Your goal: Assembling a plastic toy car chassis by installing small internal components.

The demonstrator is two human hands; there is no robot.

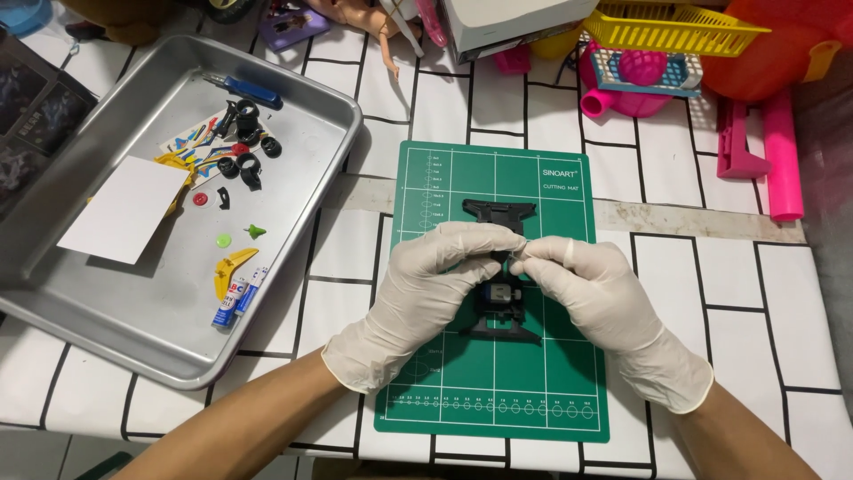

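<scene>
A black plastic toy car chassis [498,213] lies lengthwise on a green cutting mat [498,391]. Both my hands wear white gloves and hover over its middle. My left hand [426,284] pinches a very small part at its fingertips, too small to identify. My right hand [591,289] meets it fingertip to fingertip, pinching at the same spot. The chassis centre with a grey block [503,293] shows below my fingers; its middle section is hidden by my hands.
A metal tray [133,320] at left holds a white card [124,209], black tyres [244,142], a blue screwdriver [244,89], yellow parts [229,271], batteries [238,298] and sticker sheets. Pink and yellow toys and baskets [675,36] crowd the far table edge.
</scene>
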